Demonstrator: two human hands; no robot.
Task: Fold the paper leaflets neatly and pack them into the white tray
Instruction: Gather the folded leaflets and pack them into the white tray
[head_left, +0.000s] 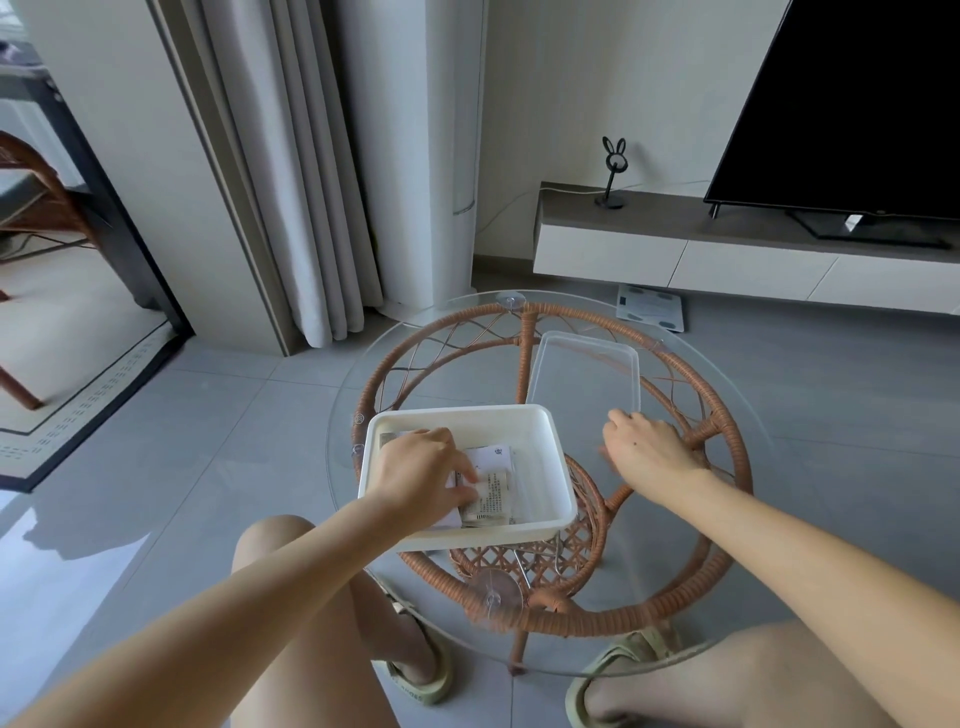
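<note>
While left hand (415, 473) presses leaflets (493, 498) into white tray (557, 465), slack right hand (649, 447) rests beside clear lid (587, 374).

We have a single wide-angle view, worn on the head. It looks forward and steeply down from just above the knees (270, 561), which fill the bottom edge. The glass table (582, 652) sits close in front, within arm's reach: both forearms run up from the lower corners to the left hand (415, 470) and right hand (647, 447) near mid-frame. The tray (557, 457) lies almost dead centre. The upper half takes in the room beyond, where the curtain (291, 182) and TV (852, 104) lean with the lens's bend.
</note>
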